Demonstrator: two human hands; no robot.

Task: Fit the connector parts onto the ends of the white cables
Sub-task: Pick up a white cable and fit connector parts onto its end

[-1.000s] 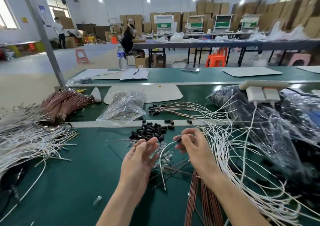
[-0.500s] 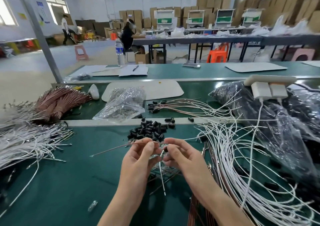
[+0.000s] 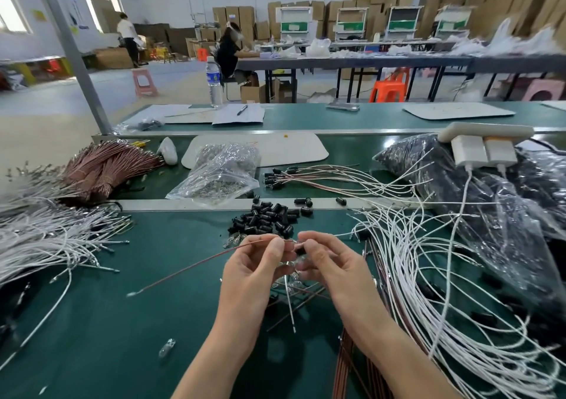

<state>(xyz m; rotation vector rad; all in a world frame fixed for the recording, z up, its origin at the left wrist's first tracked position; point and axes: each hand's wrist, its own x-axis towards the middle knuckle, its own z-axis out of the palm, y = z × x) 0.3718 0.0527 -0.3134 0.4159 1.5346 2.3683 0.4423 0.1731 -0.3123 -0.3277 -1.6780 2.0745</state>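
Head view, centre of the frame: your two hands meet fingertip to fingertip just above the green table (image 3: 107,322). Your left hand (image 3: 257,267) pinches a thin brown cable (image 3: 196,265) between thumb and forefinger; it slants away to the lower left, its metal tip just over the mat. Your right hand (image 3: 332,265) has its fingers curled, nipping a small black connector part (image 3: 300,250). A single white cable (image 3: 289,303) hangs straight down from between both hands; which hand grips it cannot be told. Just above your fingers lies the pile of black connector parts (image 3: 266,219). Loose white cables (image 3: 413,261) fan across the right of the frame, and more white cables (image 3: 46,239) sprawl at the left edge.
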